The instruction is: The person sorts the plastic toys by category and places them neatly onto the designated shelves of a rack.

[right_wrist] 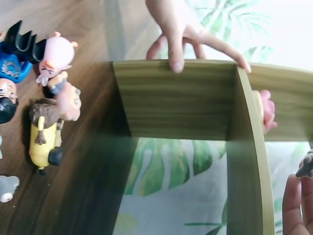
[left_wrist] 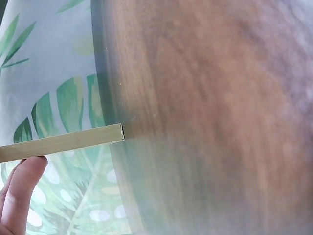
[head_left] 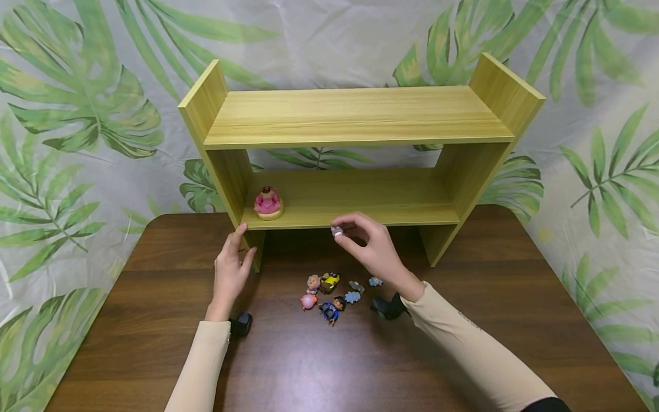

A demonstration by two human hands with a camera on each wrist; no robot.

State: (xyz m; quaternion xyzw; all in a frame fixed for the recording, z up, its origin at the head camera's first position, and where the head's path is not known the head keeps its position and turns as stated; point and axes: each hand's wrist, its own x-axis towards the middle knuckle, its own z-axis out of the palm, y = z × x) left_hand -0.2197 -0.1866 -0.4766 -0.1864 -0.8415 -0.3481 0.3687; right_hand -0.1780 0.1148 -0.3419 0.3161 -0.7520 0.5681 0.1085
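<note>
My right hand (head_left: 374,247) pinches a small grey toy figure (head_left: 337,230) between thumb and fingertips, in front of the middle board's front edge. In the right wrist view only part of that grey figure (right_wrist: 306,165) shows. My left hand (head_left: 230,274) grips the front edge of the left side panel of the wooden shelf (head_left: 360,117), thumb on the inner face and other fingers outside. One finger (left_wrist: 30,171) touches the panel's outer face in the left wrist view. A pink bear figure (head_left: 268,202) sits at the left end of the middle board.
Several small figures lie on the brown table below the shelf: a yellow-clothed one (head_left: 329,282), a pink round-headed one (head_left: 308,301), a blue-clothed one (head_left: 332,309) and a light-blue one (head_left: 352,297). A leaf-print cloth (head_left: 329,46) hangs behind.
</note>
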